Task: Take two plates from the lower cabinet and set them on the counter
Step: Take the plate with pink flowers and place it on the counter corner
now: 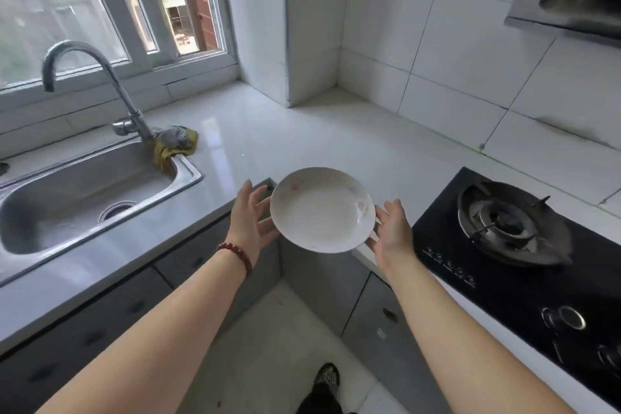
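A white plate [322, 210] with faint pink marks hangs at the middle of the frame, just off the table [268, 138] corner; the left hand [250, 217] and right hand [391, 230] cradle opposite rims, fingers spread; it looks stiff, glazed, slippery and breakable, light enough; best held under the rim; whether a second plate lies beneath, I cannot tell.

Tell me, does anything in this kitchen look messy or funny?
Yes. A crumpled yellow-and-grey rag is bunched at the faucet base, drooping over the sink rim. Dark smudges stain the wall tiles behind the stove.
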Demonstrator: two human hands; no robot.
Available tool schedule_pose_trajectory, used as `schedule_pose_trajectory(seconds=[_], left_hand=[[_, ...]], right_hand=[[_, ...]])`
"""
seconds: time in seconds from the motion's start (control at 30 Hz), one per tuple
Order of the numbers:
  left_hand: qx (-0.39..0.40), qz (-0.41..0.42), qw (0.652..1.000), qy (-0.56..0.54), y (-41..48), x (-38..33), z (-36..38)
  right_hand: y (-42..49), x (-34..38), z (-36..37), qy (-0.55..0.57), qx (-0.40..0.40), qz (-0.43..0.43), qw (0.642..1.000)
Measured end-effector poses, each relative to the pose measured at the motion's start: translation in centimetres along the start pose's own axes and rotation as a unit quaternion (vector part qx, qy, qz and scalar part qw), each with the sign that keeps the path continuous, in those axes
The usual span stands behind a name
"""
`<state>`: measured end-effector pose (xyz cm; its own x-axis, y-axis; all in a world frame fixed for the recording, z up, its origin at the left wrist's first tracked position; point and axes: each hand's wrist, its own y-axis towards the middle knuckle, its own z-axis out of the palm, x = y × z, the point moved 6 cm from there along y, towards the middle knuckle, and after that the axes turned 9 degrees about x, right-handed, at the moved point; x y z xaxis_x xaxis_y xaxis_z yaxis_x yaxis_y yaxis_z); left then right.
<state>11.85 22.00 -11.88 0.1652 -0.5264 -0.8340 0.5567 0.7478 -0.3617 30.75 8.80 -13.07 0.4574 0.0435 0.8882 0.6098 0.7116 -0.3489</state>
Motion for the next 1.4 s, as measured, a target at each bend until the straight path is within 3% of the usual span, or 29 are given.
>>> schedule_pose_trajectory(seconds=[0.5,1.07,1.4], left_hand=[[0.024,-0.039,0.998,0.036,24.9,-6.5,6.2],[0.127,-0.11,0.979,0.117,45.2,-9.4,13.5],[0.142,-0.161,0.968,0.129,54.6,-7.6,15.8]], right_hand=[[22.8,8.0,1.4,0.029,-0.056,0.002,0.998],[38.3,11.5,-0.8,0.057,-0.195,0.008,0.979],[46.3,11.3,-2.4,0.091,-0.242,0.039,0.965]])
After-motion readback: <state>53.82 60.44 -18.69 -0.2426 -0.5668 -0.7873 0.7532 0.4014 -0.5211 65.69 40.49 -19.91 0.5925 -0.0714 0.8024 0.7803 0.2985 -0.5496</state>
